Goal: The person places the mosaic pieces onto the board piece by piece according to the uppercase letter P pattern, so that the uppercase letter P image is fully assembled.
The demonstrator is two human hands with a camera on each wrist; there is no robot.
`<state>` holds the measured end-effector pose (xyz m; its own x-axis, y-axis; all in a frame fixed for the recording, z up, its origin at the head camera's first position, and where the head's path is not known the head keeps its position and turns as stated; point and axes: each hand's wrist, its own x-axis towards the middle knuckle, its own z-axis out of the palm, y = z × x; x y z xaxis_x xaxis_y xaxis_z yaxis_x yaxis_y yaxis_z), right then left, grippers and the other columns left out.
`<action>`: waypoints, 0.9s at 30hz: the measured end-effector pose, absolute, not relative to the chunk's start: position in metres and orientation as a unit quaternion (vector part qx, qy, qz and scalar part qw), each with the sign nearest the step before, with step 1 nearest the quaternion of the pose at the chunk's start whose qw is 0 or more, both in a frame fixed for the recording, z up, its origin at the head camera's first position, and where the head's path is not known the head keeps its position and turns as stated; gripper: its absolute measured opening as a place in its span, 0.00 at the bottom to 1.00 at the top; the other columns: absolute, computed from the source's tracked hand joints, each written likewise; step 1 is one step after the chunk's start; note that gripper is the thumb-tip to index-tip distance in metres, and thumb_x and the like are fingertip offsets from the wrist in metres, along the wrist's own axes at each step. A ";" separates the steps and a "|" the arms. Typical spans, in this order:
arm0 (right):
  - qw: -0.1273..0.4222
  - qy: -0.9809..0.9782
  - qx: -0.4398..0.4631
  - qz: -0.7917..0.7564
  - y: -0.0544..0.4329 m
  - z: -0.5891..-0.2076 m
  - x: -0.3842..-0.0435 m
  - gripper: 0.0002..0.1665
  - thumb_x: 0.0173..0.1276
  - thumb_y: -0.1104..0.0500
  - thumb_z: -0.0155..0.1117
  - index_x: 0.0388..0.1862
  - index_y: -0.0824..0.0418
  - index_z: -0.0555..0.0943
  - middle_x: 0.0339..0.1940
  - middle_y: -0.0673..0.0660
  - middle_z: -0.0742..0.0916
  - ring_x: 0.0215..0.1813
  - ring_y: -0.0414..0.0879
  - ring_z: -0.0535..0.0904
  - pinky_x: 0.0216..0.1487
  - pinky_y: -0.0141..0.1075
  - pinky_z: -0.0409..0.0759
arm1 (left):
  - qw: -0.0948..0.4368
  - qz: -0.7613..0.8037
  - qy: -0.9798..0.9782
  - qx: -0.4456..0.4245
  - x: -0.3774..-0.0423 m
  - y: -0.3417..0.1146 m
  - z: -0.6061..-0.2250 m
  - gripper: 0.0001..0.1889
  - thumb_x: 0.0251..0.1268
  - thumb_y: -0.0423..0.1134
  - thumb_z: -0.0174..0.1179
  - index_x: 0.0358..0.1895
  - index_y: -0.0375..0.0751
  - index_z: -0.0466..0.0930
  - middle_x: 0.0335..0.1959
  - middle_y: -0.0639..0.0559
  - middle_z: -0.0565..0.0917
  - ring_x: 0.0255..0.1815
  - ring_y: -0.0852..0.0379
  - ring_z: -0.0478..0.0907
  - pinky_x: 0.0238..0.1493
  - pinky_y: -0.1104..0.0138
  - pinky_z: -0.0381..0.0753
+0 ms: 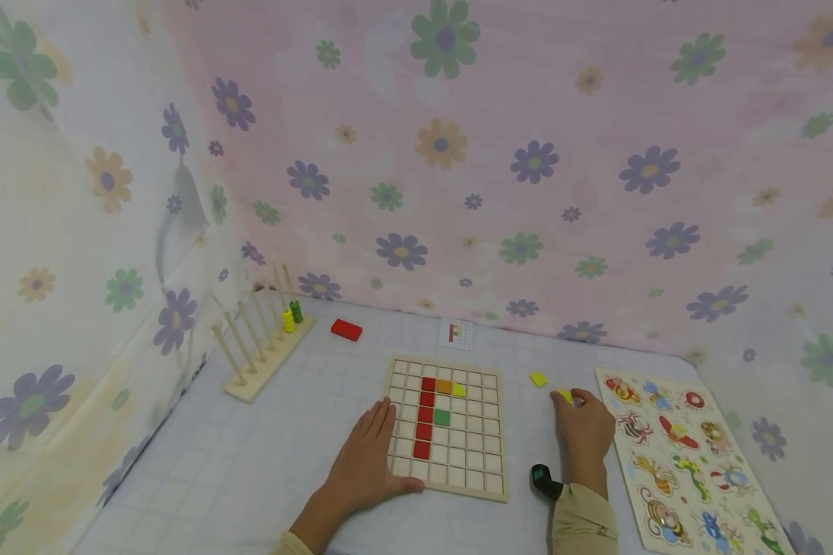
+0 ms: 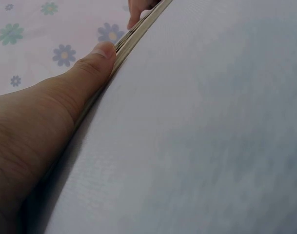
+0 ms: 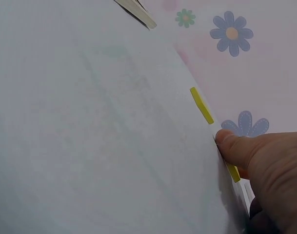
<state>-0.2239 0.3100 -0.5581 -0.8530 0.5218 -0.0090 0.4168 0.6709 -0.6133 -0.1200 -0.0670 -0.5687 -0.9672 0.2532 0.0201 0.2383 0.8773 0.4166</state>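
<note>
A wooden grid board [image 1: 465, 462] lies on the cloth-covered table in the head view. Red square tiles [image 1: 425, 414] run down one column, with an orange tile [image 1: 444, 387], a yellow tile [image 1: 460, 390] and a green tile [image 1: 442, 418] beside them. My left hand [image 1: 364, 459] rests along the board's left side, fingers extended and thumb at the near-left corner. To the right of the board, my right hand [image 1: 586, 424] pinches a loose yellow tile [image 3: 233, 172] at the table surface. Another loose yellow tile [image 1: 538, 379] lies just beyond those fingertips.
At the back left stands a wooden peg rack [image 1: 269, 358] with yellow and green beads. A red block [image 1: 346, 330] and a small pattern card [image 1: 456, 334] lie behind the board. An insect picture puzzle [image 1: 694, 455] lies at the right. Flowered cloth walls [image 1: 403, 100] rise behind the table.
</note>
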 end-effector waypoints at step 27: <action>0.052 -0.912 -0.257 0.317 0.310 -0.553 -0.219 0.37 0.70 0.44 0.64 0.68 0.68 0.74 0.62 0.75 0.81 0.62 0.70 0.77 0.61 0.60 0.77 | 0.010 0.213 0.968 0.136 -0.119 -0.068 -0.564 0.73 0.39 0.90 0.53 0.84 0.41 0.46 0.86 0.46 0.49 0.86 0.47 0.47 0.84 0.50 0.54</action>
<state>-0.2194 0.3097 -0.5532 -0.8626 0.5014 -0.0671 0.4351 0.6675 -0.6042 -0.1185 -0.0677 -0.5644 -0.9628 0.2676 0.0376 0.2587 0.8724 0.4148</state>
